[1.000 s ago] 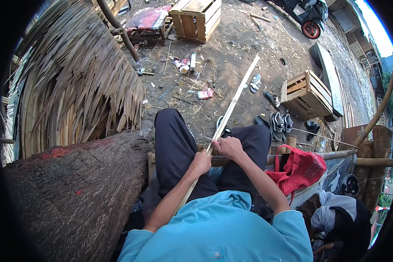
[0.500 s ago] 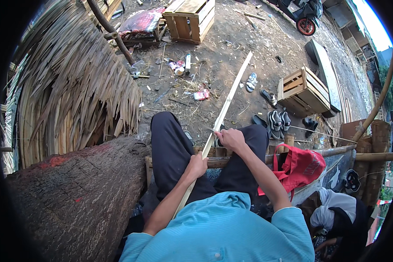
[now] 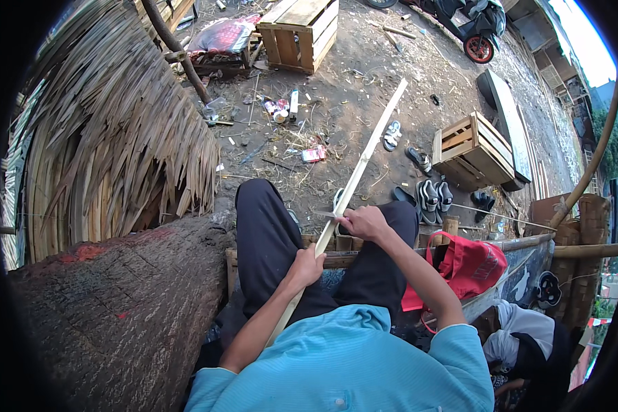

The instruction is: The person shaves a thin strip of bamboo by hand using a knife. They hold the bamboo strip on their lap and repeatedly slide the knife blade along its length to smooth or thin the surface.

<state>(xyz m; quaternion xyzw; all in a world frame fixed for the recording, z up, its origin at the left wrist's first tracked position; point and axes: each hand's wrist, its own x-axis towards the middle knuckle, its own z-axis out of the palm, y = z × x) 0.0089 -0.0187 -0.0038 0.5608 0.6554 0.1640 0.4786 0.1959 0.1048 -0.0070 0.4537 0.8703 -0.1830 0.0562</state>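
- Between the legs [image 3: 268, 226], the long stick [image 3: 367, 154] slants away.
- The left hand [image 3: 306, 268] wraps its grip around it.
- The right hand [image 3: 364, 223] holds a knife [image 3: 324, 214] tight across the stick.
- This looks like shaving; the next stroke needs a steady stick.

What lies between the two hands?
The head view shows a stretch of pale strip; what looks like a blade crosses it by the right hand.
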